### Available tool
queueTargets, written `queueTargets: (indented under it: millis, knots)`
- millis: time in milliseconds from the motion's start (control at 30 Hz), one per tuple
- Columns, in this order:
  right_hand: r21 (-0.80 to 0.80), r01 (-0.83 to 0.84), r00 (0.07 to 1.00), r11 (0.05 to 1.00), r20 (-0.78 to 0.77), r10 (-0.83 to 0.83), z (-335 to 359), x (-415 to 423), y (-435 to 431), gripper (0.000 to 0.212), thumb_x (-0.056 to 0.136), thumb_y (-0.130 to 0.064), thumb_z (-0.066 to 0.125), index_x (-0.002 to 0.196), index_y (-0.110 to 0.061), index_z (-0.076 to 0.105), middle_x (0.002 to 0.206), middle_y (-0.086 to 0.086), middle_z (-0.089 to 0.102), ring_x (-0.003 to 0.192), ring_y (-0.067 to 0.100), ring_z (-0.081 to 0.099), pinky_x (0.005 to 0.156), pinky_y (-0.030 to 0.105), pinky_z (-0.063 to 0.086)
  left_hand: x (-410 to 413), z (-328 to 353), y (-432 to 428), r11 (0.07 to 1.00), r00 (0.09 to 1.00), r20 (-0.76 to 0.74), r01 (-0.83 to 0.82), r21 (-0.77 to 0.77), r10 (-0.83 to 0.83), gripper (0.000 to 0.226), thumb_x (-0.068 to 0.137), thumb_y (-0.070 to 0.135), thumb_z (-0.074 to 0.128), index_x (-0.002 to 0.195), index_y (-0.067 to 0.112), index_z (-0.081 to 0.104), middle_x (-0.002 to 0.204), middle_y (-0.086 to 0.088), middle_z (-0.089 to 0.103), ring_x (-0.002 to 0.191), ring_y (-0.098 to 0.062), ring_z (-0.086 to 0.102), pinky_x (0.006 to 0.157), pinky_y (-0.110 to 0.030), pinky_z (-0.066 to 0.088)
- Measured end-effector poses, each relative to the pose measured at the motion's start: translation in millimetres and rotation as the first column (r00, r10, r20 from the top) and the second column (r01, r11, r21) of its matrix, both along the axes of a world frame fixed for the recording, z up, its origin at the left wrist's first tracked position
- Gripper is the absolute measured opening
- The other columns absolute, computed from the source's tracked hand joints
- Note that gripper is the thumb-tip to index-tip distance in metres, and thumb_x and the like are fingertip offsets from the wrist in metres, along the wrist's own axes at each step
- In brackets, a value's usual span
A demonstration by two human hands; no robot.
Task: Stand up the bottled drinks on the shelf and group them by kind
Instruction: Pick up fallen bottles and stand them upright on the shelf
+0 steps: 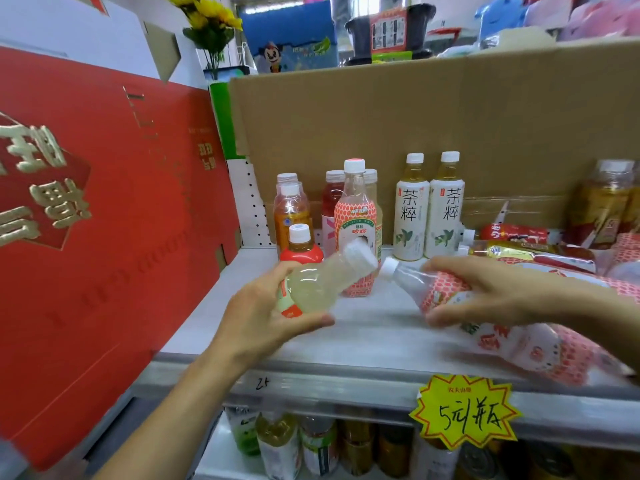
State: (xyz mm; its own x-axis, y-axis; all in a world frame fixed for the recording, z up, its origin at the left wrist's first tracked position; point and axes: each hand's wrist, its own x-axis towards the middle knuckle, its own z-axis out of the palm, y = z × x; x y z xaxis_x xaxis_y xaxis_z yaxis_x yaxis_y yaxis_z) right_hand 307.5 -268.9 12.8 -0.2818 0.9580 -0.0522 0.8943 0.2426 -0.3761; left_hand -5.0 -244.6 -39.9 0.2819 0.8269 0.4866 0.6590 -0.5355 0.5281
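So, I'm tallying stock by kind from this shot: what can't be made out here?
Head view:
- Pale bottle: motion-blurred, label partly under the left hand.
- Red bottle and its neighbour: half hidden behind the pink-netted bottle.
- Lying bottles past the right hand: blurred, cut by the right edge; count unclear.
- Lower-shelf bottles: tops hidden by the shelf rail.

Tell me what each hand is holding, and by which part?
The left hand grips a pale cloudy bottle around its lower, labelled body. The right hand grips a pink-patterned bottle around its labelled middle.
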Motion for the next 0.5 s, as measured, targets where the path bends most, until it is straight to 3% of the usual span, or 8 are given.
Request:
queueTargets:
  millis: [100, 200, 333, 433, 500]
  knots:
    - [0.089, 0.008, 0.940, 0.996, -0.340, 0.023, 21, -12, 0, 0.043, 0.074, -0.051, 0.074, 0.110, -0.045, 0.049, 0.093, -0.002, 0.067, 0.075, 0.007, 0.071, 0.058, 0.021, 0.054, 4, -2, 0, 0.997, 0.920, 0.387, -0.043, -0.060, 0.063, 0.071, 0.059, 0.054, 0.078, 0.118, 0.027, 0.048, 0.104, 0.014, 0.060, 0.090, 0.010, 0.058, 0.069, -0.010, 0.048]
    - [0.236, 0.052, 0.833, 0.970, -0.546, 0.088, 24, -35, 4, 0.044, 0.075, -0.049, 0.071, 0.110, -0.035, 0.048, 0.090, -0.003, 0.070, 0.077, 0.004, 0.072, 0.062, 0.022, 0.055, 9, -8, 1, 0.989, 0.792, 0.592, -0.100, -0.109, 0.145, 0.071, 0.067, 0.046, 0.077, 0.125, 0.026, 0.042, 0.108, 0.012, 0.060, 0.090, 0.012, 0.060, 0.068, -0.008, 0.046]
    - [0.343, 0.128, 0.700, 0.931, -0.696, 0.160, 15, -78, 14, 0.045, 0.087, -0.035, 0.070, 0.119, -0.024, 0.042, 0.098, -0.006, 0.066, 0.086, 0.001, 0.070, 0.064, 0.018, 0.055, 12, -12, 2, 0.980, 0.736, 0.648, -0.124, -0.157, 0.197, 0.070, 0.081, 0.031, 0.076, 0.137, 0.025, 0.035, 0.110, 0.019, 0.054, 0.095, 0.006, 0.057, 0.067, -0.006, 0.041]
    - [0.376, 0.135, 0.671, 0.917, -0.715, 0.195, 6, -106, 24, 0.052, 0.086, -0.033, 0.072, 0.124, -0.022, 0.038, 0.107, -0.002, 0.063, 0.089, 0.005, 0.069, 0.069, 0.018, 0.057, 14, -13, 3, 0.981, 0.742, 0.643, -0.115, -0.156, 0.189, 0.071, 0.083, 0.029, 0.076, 0.140, 0.025, 0.032, 0.113, 0.019, 0.054, 0.100, 0.003, 0.057, 0.071, -0.008, 0.041]
    - [0.383, 0.129, 0.664, 0.915, -0.718, 0.207, -2, -120, 29, 0.057, 0.085, -0.034, 0.074, 0.126, -0.023, 0.036, 0.114, 0.001, 0.059, 0.095, 0.007, 0.068, 0.079, 0.025, 0.059, 13, -14, 3, 0.981, 0.743, 0.642, -0.113, -0.157, 0.189, 0.070, 0.083, 0.031, 0.075, 0.138, 0.027, 0.031, 0.115, 0.018, 0.053, 0.101, 0.002, 0.056, 0.074, -0.011, 0.040]
